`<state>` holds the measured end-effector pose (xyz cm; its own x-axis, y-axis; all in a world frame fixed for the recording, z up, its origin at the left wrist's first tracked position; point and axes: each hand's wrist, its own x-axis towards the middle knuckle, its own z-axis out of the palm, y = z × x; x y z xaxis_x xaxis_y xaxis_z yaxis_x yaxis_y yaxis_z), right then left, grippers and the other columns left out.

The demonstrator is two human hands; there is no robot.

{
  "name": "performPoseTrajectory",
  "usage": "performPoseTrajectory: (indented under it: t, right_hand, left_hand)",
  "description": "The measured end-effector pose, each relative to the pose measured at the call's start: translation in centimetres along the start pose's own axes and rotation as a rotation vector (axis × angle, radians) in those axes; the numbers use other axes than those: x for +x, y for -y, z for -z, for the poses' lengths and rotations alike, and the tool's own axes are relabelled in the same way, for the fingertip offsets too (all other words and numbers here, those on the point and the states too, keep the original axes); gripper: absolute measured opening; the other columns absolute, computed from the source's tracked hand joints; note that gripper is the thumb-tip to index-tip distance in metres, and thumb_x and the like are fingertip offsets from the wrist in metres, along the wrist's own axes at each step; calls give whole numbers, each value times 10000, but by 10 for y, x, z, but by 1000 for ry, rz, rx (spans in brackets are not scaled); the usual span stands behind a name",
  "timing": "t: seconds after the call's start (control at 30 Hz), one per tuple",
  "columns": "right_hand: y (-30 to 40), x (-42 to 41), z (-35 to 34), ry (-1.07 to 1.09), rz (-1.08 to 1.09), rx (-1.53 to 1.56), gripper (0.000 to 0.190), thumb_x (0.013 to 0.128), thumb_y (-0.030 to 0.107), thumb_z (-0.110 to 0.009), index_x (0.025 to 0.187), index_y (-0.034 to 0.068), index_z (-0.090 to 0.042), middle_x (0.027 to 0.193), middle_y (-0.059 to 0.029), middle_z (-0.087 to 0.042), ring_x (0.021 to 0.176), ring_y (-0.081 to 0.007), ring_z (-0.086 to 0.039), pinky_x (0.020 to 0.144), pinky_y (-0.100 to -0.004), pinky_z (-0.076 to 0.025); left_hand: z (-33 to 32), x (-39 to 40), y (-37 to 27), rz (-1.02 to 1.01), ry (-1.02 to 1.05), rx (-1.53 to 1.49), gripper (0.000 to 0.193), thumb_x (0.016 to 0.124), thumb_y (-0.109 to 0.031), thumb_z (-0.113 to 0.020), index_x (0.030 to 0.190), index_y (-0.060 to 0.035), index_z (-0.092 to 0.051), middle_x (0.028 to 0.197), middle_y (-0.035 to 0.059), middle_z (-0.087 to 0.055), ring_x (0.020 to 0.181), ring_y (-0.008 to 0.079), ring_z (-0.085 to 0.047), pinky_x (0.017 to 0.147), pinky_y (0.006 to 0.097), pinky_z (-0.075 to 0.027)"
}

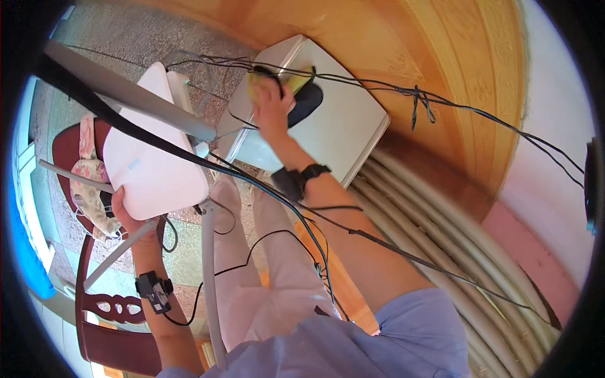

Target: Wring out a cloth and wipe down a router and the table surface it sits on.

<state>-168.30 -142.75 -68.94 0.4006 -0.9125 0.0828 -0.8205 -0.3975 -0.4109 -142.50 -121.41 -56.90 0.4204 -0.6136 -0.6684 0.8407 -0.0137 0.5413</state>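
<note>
My left hand point(126, 216) grips the lower left edge of a white panel point(156, 170) with rounded corners, thumb near its face and the other fingers hidden beneath. Grey metal tubes point(208, 269) extend around this panel. My right hand point(272, 101) is over a silver-white box-like unit point(342, 127), its fingers curled on a yellow-and-black item point(257, 85) whose exact kind is unclear. Beside those fingers, a flat black piece point(307, 105) lies on the unit's top. Both wrists wear black strapped devices.
Black cables point(378, 85) cross above the unit, and a thick dark one point(156, 141) runs in front of me. To the left stands a dark red wooden chair point(118, 347) with a floral cloth item point(92, 189) on it. Long beige pipes point(439, 227) line the right, below a wooden panel point(401, 42).
</note>
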Motion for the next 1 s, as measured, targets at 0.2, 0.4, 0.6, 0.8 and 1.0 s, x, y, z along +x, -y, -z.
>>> performPoseTrajectory:
  t: [0.2, 0.4, 0.6, 0.8, 1.0]
  right_hand:
    - [-12, -23, 26, 127, 45, 56, 521, 681, 98, -644, 1180, 204, -536, 1255, -38, -419, 1131, -346, -323, 933, -507, -267]
    - [-17, -81, 27, 229, 220, 115, 498, 727, 90, -578, 1205, 225, -537, 1267, -15, -432, 1132, -311, -354, 920, -511, -299]
    - [-76, 19, 52, 187, 287, 93, 333, 744, 198, -622, 1076, 222, -617, 1251, -20, -468, 1116, -317, -405, 927, -487, -334]
    - [-158, 92, 72, -62, 271, -13, 301, 726, 224, -655, 1023, 173, -632, 1228, 5, -480, 1091, -319, -405, 928, -470, -328]
    - [-139, 82, 57, -146, 59, -54, 282, 741, 211, -641, 1020, 169, -637, 1238, -23, -471, 1142, -343, -369, 912, -525, -302]
  left_hand:
    - [-98, 22, 20, -7, 19, -53, 437, 850, -268, -474, 1175, 24, -483, 1070, 147, -613, 916, 234, -641, 769, 351, -556]
    - [-82, -23, 48, -72, -138, -2, 461, 855, -268, -478, 1211, 23, -454, 1101, 156, -600, 944, 238, -635, 753, 364, -565]
    - [-75, -30, 56, -43, 78, -79, 489, 852, -262, -485, 1240, 30, -433, 1123, 167, -589, 972, 249, -627, 761, 359, -571]
    - [-91, -47, 93, -154, -172, -75, 483, 850, -257, -485, 1237, 30, -442, 1114, 180, -591, 953, 264, -633, 666, 363, -592]
    - [-79, -84, 108, -138, -41, -28, 435, 853, -274, -483, 1181, 13, -483, 1066, 153, -617, 872, 235, -656, 633, 387, -591]
